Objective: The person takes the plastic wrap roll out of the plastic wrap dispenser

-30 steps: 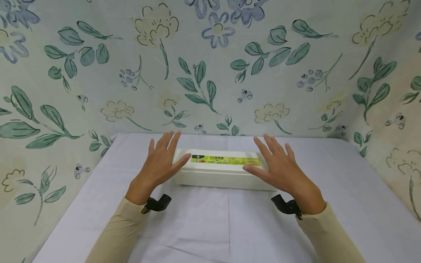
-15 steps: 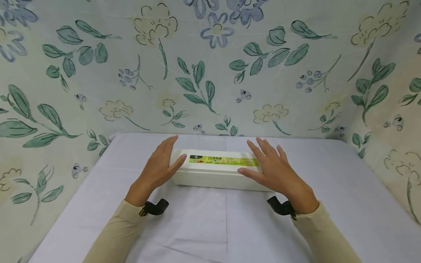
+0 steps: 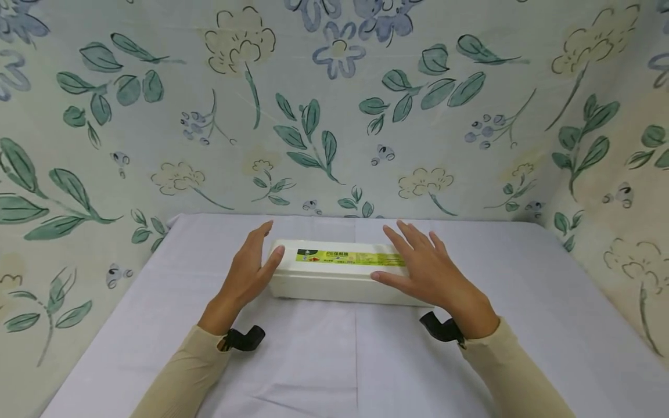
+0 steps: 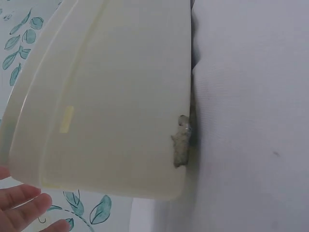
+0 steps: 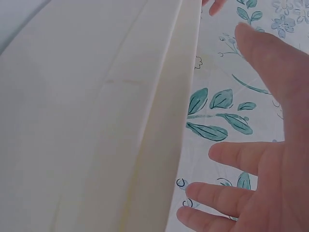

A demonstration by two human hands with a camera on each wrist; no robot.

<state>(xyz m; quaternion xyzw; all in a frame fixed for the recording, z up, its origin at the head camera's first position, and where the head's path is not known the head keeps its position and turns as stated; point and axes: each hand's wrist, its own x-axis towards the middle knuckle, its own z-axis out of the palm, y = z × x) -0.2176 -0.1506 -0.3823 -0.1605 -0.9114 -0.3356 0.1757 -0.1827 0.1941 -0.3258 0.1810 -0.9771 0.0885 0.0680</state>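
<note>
A long white cling film box (image 3: pixel 345 285) lies crosswise on the table, a yellow-green printed label (image 3: pixel 350 258) along its top. At its left end is my left hand (image 3: pixel 239 273), turned on edge, thumb apart from the fingers, thumb tip overlapping the box's corner in the head view. My right hand (image 3: pixel 431 273) is spread above the right end and hides part of it and of the label. In the left wrist view, fingertips (image 4: pixel 28 209) show beside the box's end. The right wrist view shows straight fingers (image 5: pixel 227 197) beside the box edge (image 5: pixel 166 121).
A white cloth (image 3: pixel 313 360) with fold creases covers the table. Behind and to the sides hangs a floral curtain (image 3: pixel 334 116). A grey rough patch (image 4: pixel 181 145) marks the box's lower edge. Each wrist wears a black camera mount (image 3: pixel 247 338).
My left hand has turned more on edge and moved outward to the box's left end. My right hand has moved slightly inward over the right end. The box stays on the cloth.
</note>
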